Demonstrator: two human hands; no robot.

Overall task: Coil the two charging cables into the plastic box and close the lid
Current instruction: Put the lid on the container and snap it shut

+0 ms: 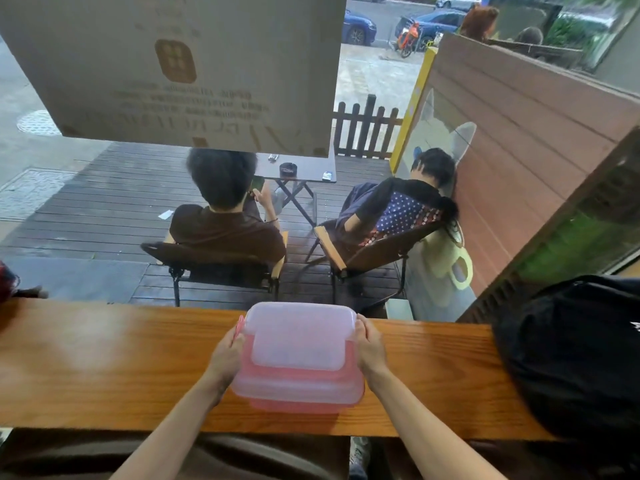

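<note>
A pink translucent plastic box (pixel 298 393) with a cloudy lid (pixel 299 337) on top sits on the wooden counter, near its front edge. My left hand (pixel 227 355) grips the box's left side at the latch. My right hand (pixel 370 348) grips its right side. The lid lies over the box, its far part looking slightly raised. No charging cables are visible; the box's cloudy walls hide its inside.
The wooden counter (pixel 104 368) runs left to right against a window. A black backpack (pixel 575 355) rests on its right end. Beyond the glass, two people sit in chairs on a deck by a small table.
</note>
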